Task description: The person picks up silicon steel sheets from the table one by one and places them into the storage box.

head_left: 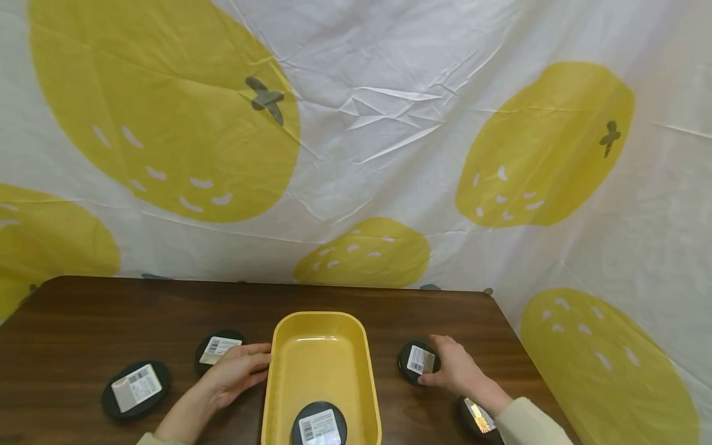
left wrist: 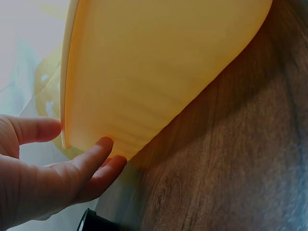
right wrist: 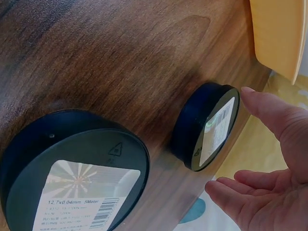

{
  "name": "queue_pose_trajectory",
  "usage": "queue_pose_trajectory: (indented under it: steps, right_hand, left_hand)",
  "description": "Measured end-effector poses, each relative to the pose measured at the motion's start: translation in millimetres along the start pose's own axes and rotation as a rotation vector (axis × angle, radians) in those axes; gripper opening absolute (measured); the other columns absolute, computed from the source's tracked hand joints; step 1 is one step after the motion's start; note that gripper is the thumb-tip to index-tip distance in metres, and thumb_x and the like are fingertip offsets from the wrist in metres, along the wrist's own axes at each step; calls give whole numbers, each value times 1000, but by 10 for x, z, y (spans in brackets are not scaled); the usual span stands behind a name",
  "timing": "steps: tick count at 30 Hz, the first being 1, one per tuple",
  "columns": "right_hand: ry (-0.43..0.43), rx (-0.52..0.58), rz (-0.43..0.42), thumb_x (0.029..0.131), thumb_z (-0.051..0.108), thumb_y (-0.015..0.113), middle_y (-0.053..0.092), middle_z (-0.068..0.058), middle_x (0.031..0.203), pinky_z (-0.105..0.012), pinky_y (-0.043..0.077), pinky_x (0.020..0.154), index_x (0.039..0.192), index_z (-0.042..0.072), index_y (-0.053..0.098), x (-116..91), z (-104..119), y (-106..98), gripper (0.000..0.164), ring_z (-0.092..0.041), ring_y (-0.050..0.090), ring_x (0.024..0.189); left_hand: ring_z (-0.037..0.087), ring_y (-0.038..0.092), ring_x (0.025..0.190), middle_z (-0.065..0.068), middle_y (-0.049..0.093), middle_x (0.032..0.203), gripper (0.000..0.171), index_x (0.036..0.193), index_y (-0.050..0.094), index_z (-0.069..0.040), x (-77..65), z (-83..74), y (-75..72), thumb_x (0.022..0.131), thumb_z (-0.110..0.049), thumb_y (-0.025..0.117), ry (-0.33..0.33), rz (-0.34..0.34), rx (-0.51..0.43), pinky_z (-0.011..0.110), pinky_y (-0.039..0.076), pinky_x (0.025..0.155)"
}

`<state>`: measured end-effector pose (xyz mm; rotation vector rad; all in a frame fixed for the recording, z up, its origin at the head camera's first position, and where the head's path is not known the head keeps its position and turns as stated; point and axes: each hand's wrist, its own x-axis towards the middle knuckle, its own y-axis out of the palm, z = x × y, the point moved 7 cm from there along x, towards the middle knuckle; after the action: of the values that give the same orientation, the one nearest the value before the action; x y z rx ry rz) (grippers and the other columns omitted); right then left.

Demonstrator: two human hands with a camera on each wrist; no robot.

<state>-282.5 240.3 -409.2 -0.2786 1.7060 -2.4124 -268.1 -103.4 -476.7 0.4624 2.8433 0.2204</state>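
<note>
A yellow plastic tray [head_left: 311, 371] stands on the table, one round black case [head_left: 319, 425] with a white label lying at its near end. My left hand [head_left: 240, 369] touches the tray's left side with extended fingers, its fingertips against the outer wall [left wrist: 144, 72]. Over on the right, my right hand [head_left: 455, 369] spreads around another labelled round black case [head_left: 417, 361]. In the right wrist view the thumb [right wrist: 269, 108] comes right to this case's edge, while the other fingers [right wrist: 236, 190] stay apart from it.
Two more round black cases lie left of the tray: one [head_left: 136, 390] further out, another [head_left: 218, 347] partly behind my left hand. A further case [head_left: 477, 417] sits beneath my right forearm. A white cloth [head_left: 389, 154] with yellow fruit prints hangs behind the brown table [head_left: 167, 309].
</note>
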Motion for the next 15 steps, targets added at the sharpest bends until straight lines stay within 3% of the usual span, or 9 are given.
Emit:
queue_pose_trajectory:
  steps: [15]
  right_hand:
    - [47,4,42,58,20,89,53,-31,120,-54,43,91,121,-16,49,27,-61,106,82,-45,50,110]
  left_hand:
    - [26,48,117,36,35,138,55,134,25,24,-4,-11,15,95,-6,49,-4,-4,6,47,38,101]
